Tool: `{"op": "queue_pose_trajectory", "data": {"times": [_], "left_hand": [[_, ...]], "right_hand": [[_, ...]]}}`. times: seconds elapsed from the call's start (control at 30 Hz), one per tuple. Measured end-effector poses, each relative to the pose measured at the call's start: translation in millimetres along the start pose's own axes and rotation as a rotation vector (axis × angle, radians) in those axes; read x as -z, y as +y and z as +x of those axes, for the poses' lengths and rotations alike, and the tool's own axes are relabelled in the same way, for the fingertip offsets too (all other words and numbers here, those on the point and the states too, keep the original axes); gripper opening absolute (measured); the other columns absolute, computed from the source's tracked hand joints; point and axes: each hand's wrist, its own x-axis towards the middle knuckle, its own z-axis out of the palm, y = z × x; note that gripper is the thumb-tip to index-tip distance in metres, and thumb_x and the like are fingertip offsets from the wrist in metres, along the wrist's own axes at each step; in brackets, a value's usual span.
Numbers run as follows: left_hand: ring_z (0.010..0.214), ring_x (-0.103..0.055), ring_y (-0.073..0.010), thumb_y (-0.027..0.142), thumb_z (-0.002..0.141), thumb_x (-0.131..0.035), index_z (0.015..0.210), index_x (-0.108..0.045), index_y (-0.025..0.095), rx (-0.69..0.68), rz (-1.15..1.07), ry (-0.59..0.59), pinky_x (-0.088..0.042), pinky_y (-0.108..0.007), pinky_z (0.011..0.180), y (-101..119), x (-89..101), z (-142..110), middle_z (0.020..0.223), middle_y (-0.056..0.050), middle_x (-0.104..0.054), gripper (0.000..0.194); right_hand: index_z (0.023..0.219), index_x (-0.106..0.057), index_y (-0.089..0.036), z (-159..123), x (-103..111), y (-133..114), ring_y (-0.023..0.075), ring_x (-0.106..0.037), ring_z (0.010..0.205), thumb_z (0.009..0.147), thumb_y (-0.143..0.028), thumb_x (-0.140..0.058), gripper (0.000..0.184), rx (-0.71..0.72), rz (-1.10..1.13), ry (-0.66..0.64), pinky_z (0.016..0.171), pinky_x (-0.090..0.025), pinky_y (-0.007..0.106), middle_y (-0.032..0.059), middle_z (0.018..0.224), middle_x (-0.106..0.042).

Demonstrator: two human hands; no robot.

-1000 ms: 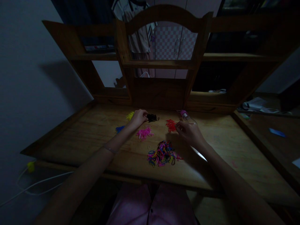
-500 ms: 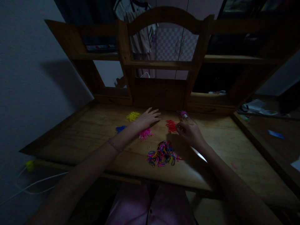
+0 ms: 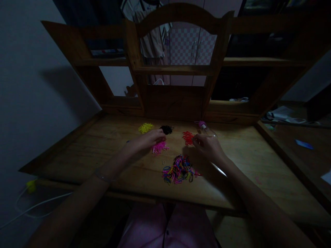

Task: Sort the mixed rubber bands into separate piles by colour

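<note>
Small rubber bands lie sorted by colour on the wooden desk [image 3: 103, 137]. My left hand [image 3: 154, 136] hovers between the black bands [image 3: 167, 129] and the pink bands [image 3: 159, 148], its fingers drawn together; whether a band sits between them is too dark to tell. At the red bands [image 3: 187, 137], my right hand [image 3: 207, 144] rests with thumb and fingertips pinched, and what they hold is hidden. Yellow bands [image 3: 145, 128] are beyond my left hand. A mixed heap of bands [image 3: 179, 169] lies nearer my body, one single band [image 3: 163, 162] beside it.
A clear bottle with a purple cap [image 3: 202, 124] lies just behind my right hand. The wooden shelf unit [image 3: 176, 70] closes off the desk's back. At left, a white cable [image 3: 43, 203] hangs by the edge. A side surface [image 3: 292, 144] adjoins on the right.
My left hand left the black bands, spread its fingers, then drew back toward me and closed above the pink bands. My right hand stays at the red bands.
</note>
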Motion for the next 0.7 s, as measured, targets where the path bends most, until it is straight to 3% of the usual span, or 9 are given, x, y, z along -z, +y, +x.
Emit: {"op": "queue_pose_trajectory", "data": {"times": [0.3, 0.5, 0.6, 0.7], "left_hand": [[0.076, -0.057, -0.0167, 0.007, 0.077, -0.048, 0.089, -0.065, 0.021, 0.058, 0.045, 0.025, -0.044, -0.028, 0.072, 5, 0.7, -1, 0.085, -0.003, -0.062, 0.025], [0.112, -0.049, -0.0236, 0.008, 0.081, -0.047, 0.113, -0.063, 0.026, 0.077, 0.161, 0.176, -0.037, -0.038, 0.097, 5, 5.3, 31, 0.120, -0.008, -0.053, 0.041], [0.126, -0.038, -0.0269, 0.004, 0.081, -0.045, 0.120, -0.061, 0.029, 0.044, 0.326, 0.169, -0.026, -0.046, 0.107, 8, 0.2, 50, 0.136, -0.008, -0.045, 0.049], [0.134, -0.030, -0.0273, 0.003, 0.080, -0.047, 0.114, -0.065, 0.026, 0.000, 0.439, 0.136, -0.014, -0.052, 0.111, 10, -3.8, 58, 0.140, -0.008, -0.044, 0.045]], "right_hand": [[0.078, -0.065, -0.018, 1, 0, 2, 0.0165, -0.052, 0.059, 0.088, -0.028, -0.050, 0.020, 0.004, 0.014, 0.008, 0.059, -0.031, 0.030, 0.0054, 0.067, -0.063], [0.081, -0.067, -0.020, 1, 0, 3, 0.0162, -0.052, 0.059, 0.088, -0.028, -0.050, 0.019, 0.001, -0.006, 0.021, 0.060, -0.032, 0.028, 0.0043, 0.066, -0.062], [0.084, -0.067, -0.020, 1, 3, 4, 0.0174, -0.054, 0.063, 0.088, -0.027, -0.050, 0.018, -0.003, -0.016, 0.050, 0.060, -0.033, 0.028, 0.0049, 0.069, -0.063], [0.084, -0.066, -0.020, 2, 6, 5, 0.0187, -0.056, 0.069, 0.087, -0.025, -0.051, 0.016, 0.013, -0.014, 0.065, 0.062, -0.034, 0.027, 0.0064, 0.075, -0.064]]}}
